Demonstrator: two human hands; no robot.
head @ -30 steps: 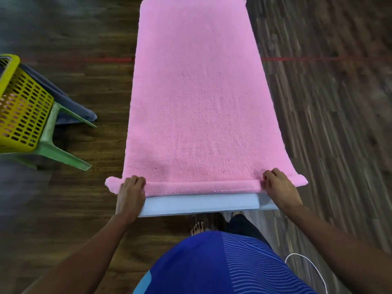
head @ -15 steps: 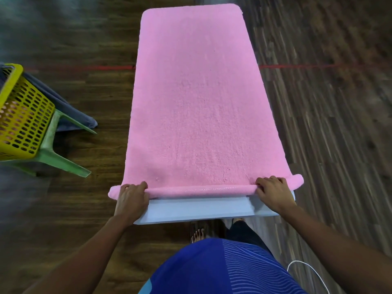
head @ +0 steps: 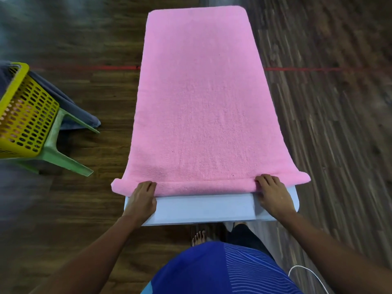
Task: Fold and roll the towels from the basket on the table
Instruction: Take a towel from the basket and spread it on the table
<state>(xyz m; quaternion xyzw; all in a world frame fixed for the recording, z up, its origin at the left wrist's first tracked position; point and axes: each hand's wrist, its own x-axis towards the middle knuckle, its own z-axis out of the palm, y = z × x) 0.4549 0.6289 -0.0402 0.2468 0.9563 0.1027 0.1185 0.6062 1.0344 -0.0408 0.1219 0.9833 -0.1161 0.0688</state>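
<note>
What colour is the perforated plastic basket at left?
Yellow: the perforated plastic basket shows best in head view.

Saw a green plastic stool [head: 63,158] at left on dark wood floor [head: 328,134], crossed by a thin red line [head: 84,67]; white cable [head: 297,266] at bottom right.

A long pink towel [head: 199,98] lies flat along the pale bench [head: 203,209], its near end rolled up.
</note>
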